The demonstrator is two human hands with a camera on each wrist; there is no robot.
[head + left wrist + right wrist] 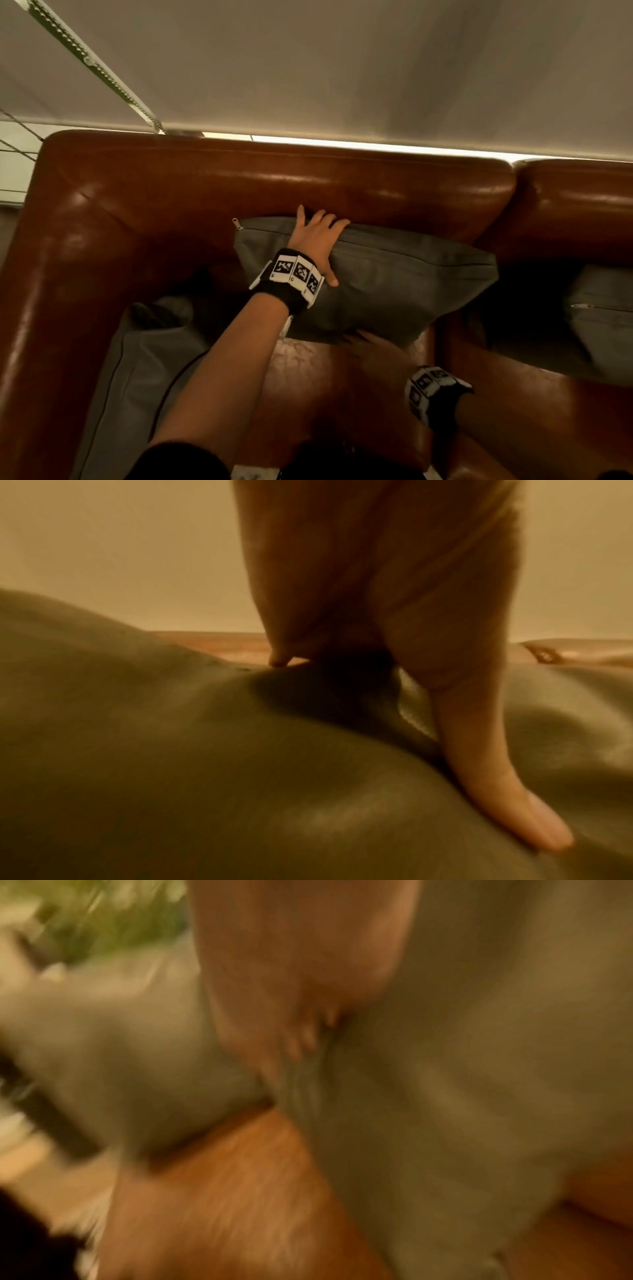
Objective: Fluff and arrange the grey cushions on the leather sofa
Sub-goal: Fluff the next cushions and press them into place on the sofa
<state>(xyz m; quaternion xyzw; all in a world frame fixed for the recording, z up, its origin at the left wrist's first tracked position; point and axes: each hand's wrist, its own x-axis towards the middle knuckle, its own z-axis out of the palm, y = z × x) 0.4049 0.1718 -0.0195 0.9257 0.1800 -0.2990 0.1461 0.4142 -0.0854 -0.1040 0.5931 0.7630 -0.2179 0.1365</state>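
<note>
A grey cushion (pixel 394 284) leans against the backrest of the brown leather sofa (pixel 274 178). My left hand (pixel 318 240) grips its top edge near the zip corner, fingers curled over the back and thumb pressed on the front face. The left wrist view shows that thumb (pixel 496 791) sunk into the grey cushion (pixel 171 750). My right hand (pixel 370 342) is a motion blur at the cushion's lower edge. In the right wrist view its fingers (pixel 301 1031) press into the grey cushion (pixel 445 1096), which creases around them.
A second grey cushion (pixel 137 377) lies flat on the seat by the left armrest. A third grey cushion (pixel 603 325) stands on the neighbouring seat to the right. Bare leather seat (pixel 325 394) shows in front of me. A light blind hangs behind the sofa.
</note>
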